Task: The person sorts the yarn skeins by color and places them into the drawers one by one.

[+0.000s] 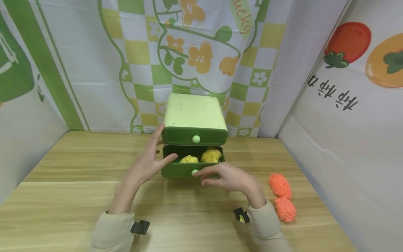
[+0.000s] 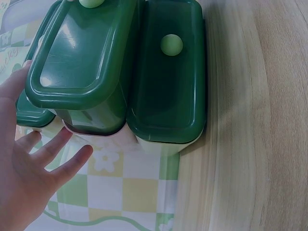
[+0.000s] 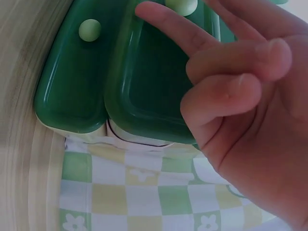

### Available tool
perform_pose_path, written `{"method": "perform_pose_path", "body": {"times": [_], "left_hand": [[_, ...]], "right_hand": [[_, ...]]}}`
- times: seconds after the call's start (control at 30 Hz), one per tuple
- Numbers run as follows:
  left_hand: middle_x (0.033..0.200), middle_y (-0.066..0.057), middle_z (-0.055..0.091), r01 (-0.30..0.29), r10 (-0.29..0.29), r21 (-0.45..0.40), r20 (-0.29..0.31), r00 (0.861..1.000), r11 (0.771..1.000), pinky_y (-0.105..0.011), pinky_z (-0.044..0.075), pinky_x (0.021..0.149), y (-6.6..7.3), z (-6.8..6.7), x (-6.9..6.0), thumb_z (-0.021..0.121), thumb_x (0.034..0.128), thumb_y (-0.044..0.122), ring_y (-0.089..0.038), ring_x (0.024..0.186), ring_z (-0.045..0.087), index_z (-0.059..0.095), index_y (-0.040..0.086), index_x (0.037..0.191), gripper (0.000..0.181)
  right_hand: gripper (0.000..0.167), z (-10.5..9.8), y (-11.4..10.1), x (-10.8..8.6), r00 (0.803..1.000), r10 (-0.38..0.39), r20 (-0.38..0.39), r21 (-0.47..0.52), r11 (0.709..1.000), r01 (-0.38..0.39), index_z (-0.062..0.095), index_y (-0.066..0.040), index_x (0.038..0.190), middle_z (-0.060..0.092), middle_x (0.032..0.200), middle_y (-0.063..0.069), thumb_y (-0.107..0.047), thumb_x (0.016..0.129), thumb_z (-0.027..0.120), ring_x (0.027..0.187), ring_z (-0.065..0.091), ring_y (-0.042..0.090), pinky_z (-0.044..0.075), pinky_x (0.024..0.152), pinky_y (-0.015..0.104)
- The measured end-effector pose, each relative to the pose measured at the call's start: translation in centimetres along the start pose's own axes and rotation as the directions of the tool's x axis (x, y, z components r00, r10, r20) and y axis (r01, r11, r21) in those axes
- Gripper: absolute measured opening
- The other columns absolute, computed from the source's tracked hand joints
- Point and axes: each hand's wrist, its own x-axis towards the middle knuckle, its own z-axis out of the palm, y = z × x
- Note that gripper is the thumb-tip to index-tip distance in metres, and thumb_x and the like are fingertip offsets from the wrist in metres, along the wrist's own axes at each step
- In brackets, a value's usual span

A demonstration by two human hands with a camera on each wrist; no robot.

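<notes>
A small chest (image 1: 196,112) with a pale top and dark green drawer fronts stands against the back cloth. Its drawer below the top one (image 1: 176,170) is pulled out and holds two yellow yarn balls, one at the right (image 1: 211,155) and one in the middle (image 1: 189,159). My left hand (image 1: 147,162) is spread at the chest's left side, fingers straight, thumb by the drawer's edge. One finger of my right hand (image 1: 228,176) lies against the drawer front beside its round knob (image 1: 195,172); its thumb hangs apart and other fingers are curled loosely.
Two orange yarn balls, one farther (image 1: 280,186) and one nearer (image 1: 285,209), lie on the wooden table (image 1: 189,217) at the right. A closed lower drawer (image 2: 168,96) shows in the wrist views. Printed cloth (image 1: 141,84) hangs behind and at both sides.
</notes>
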Motion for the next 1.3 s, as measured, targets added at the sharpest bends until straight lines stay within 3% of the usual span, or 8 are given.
{"method": "perform_pose_path", "body": {"times": [0.23,0.47,0.67,0.97,1.3], "left_hand": [[0.168,0.004,0.005,-0.008,0.008,0.004,0.000,1.000,1.000,-0.059,0.047,0.103,0.0,0.1,0.0,0.064,0.0900,0.059,-0.036,0.139,0.044,-0.007,0.045,0.156,0.098],[0.168,0.004,0.005,-0.012,0.012,0.005,-0.001,1.000,1.000,-0.058,0.047,0.103,0.2,0.1,0.1,0.064,0.0902,0.059,-0.036,0.139,0.044,-0.006,0.045,0.157,0.098],[0.168,0.005,0.004,-0.008,0.008,-0.007,0.001,1.000,1.000,-0.058,0.046,0.104,0.2,0.0,0.0,0.064,0.0899,0.058,-0.036,0.139,0.043,-0.007,0.046,0.156,0.098],[0.168,0.005,0.004,-0.002,0.002,0.004,-0.002,1.000,1.000,-0.059,0.047,0.102,0.0,0.0,0.0,0.064,0.0902,0.058,-0.037,0.137,0.046,-0.007,0.046,0.156,0.097],[0.168,0.005,0.003,-0.003,0.003,0.009,-0.001,1.000,1.000,-0.060,0.047,0.102,0.0,0.0,0.0,0.064,0.0905,0.058,-0.039,0.139,0.043,-0.008,0.046,0.156,0.098]], "right_hand": [[0.045,0.3,0.4,0.3,1.000,-0.014,0.025,0.000,1.000,0.014,0.051,-0.039,0.145,0.064,0.131,-0.013,-0.038,0.100,0.058,0.035,0.045,0.012,0.051,0.044,0.029],[0.046,0.4,0.7,0.4,0.999,-0.027,0.021,0.018,0.999,0.027,0.050,-0.041,0.144,0.063,0.132,-0.013,-0.039,0.099,0.059,0.036,0.048,0.014,0.053,0.044,0.031],[0.049,0.4,1.0,0.5,0.999,-0.037,0.027,0.067,0.997,0.035,0.048,-0.038,0.147,0.063,0.131,-0.011,-0.036,0.099,0.060,0.041,0.052,0.032,0.052,0.043,0.032],[0.049,0.3,1.2,0.6,0.999,-0.032,0.039,0.148,0.989,0.026,0.049,-0.038,0.146,0.064,0.130,-0.011,-0.034,0.099,0.061,0.041,0.042,0.009,0.048,0.044,0.028],[0.048,0.4,1.2,1.0,0.996,-0.083,-0.018,0.057,0.995,0.084,0.049,-0.033,0.148,0.066,0.126,-0.009,-0.031,0.101,0.059,0.052,0.043,0.002,0.045,0.051,0.020]]}}
